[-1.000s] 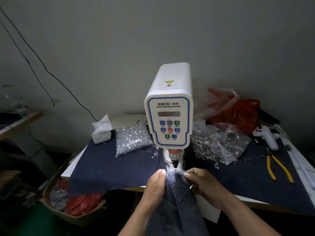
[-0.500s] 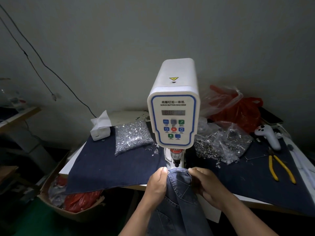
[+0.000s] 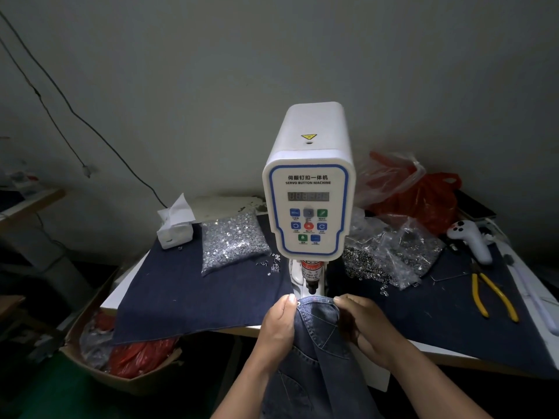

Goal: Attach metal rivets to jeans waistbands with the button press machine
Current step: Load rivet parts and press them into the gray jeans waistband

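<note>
Jeans [image 3: 317, 352] front and centre, one pair, hanging off the near edge of the table [image 3: 127, 293] with the top edge lifted right under the nose of the one white button press [image 3: 308, 189]. Two hands on the cloth: left hand [image 3: 279, 326] pinching the left corner of that edge, thumb and fingers pressed together on the denim; right hand [image 3: 367, 329] pinching the right corner, fingers curled round the fold. Two small rivets [image 3: 329, 302] glinting along the stretched edge, one near each hand. Just above, the red-labelled plunger [image 3: 311, 272] of the press, close over the denim, contact impossible to judge from here. Eight coloured keys on the control panel [image 3: 308, 225], one dim number display above them. Dark blue cloth [image 3: 193, 297] spread over the tabletop. One clear bag of silver studs [image 3: 233, 240] left of the press, a few loose ones spilled beside it. Heaped clear bags of metal rings [image 3: 390, 255] on the right, exact number hard to tell. One tissue pack [image 3: 175, 228] at the back left. One pair of yellow pliers [image 3: 491, 293] far right, one white handheld controller [image 3: 470, 238] behind them, red plastic bags [image 3: 423, 195] against the wall. One cardboard box [image 3: 99, 355] on the floor at left, red plastic inside.
</note>
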`<state>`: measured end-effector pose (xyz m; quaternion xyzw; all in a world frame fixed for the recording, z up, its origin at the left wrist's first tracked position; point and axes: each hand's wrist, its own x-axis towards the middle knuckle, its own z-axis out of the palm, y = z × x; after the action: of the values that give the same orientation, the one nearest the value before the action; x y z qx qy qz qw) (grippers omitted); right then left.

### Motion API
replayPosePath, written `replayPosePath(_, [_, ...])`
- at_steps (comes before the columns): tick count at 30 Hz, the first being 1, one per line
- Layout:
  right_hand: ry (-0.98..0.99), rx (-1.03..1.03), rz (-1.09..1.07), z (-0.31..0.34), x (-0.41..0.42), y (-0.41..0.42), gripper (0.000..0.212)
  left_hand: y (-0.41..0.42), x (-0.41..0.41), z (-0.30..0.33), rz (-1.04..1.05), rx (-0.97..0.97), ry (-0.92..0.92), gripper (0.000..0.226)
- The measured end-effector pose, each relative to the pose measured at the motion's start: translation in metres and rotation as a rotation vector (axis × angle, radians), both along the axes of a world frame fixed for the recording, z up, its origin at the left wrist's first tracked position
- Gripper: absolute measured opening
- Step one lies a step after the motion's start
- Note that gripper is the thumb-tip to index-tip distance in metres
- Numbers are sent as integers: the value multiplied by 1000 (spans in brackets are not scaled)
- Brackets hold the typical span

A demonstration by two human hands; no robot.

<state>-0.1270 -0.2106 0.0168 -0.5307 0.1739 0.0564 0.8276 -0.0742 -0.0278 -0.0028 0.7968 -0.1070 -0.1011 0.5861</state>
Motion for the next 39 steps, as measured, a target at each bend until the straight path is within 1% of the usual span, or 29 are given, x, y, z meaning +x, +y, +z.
replayPosePath(4, [13,-8,3,0,0,0,42,0,0,-1,6,4,-17,36])
replayPosePath(11, [20,7,-3,-1,1,-1,35,1,2,-5,-11,-2,-26,42])
replayPosePath(13, [16,-4,-1,-1,1,-1,37,1,3,-7,-15,-5,-29,42])
replayPosePath(21, [22,-100,11,2,-3,2,37,1,3,-7,-3,-23,-4,46])
replayPosePath(25, [2,-193,40,6,-10,6,26,3,-2,-1,-24,-45,9,38])
replayPosePath(27, [-31,-263,62,12,-15,9,24,11,-6,4,-64,-1,-30,40])
replayPosePath(30, [-64,-431,69,22,-23,12,22,26,-20,14,-143,134,-171,29])
replayPosePath(31, [-83,-510,80,27,-25,15,21,29,-26,22,-145,146,-207,28])
replayPosePath(33, [-138,-684,136,37,-27,22,18,29,-39,38,-171,130,-217,35])
replayPosePath(35, [-197,-812,202,47,-27,27,15,29,-47,50,-219,209,-284,42])
replayPosePath(36, [-216,-862,241,51,-27,27,15,29,-49,54,-243,225,-299,40])
replayPosePath(37, [-226,-899,284,53,-26,28,18,31,-50,55,-259,190,-271,38])
replayPosePath(39, [-193,-928,340,55,-24,25,28,36,-50,56,-250,52,-122,37])
